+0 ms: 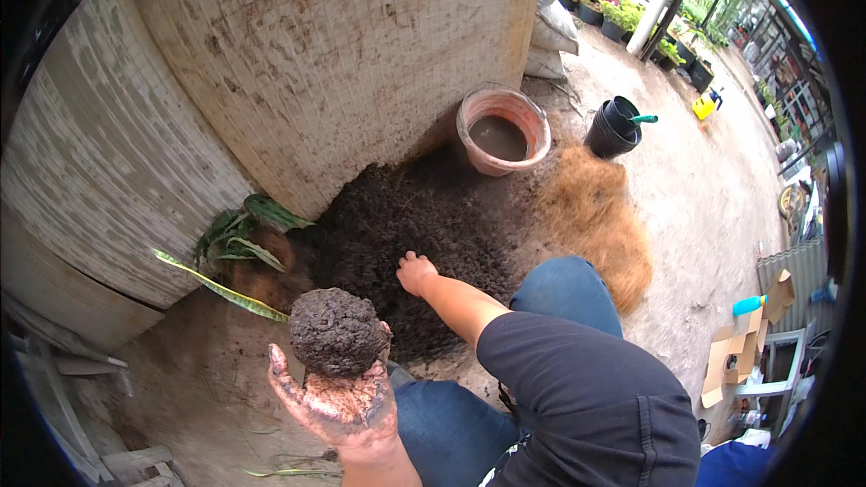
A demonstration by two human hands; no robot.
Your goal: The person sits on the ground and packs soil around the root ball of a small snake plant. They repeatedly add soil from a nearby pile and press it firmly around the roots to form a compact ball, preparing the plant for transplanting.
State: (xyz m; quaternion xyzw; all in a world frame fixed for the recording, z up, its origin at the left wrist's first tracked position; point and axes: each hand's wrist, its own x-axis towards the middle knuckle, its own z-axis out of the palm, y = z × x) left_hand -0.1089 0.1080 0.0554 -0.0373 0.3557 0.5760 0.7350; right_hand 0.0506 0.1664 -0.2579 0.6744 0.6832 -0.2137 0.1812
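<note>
A round ball of dark, wet soil (337, 333) rests on my left hand (348, 409), which is palm up and smeared with mud, the thumb raised beside the ball. My right hand (415, 273) reaches forward onto the loose dark soil heap (406, 216). Its fingers point down at the soil, and whether they hold any is hidden. Just behind the ball a long yellow-edged snake plant leaf (223, 287) runs toward the upper left. Darker green leafy plants (254, 230) lean near the wooden panel, with brown fibre around their base.
Tall wooden panels (338, 47) border the soil. An orange bucket (504, 132) of muddy water stands at the far edge, beside tan coconut fibre (595, 223) and stacked black pots (614, 128) with a green-handled tool. A yellow sprayer (706, 105) and cardboard (734, 358) sit farther right.
</note>
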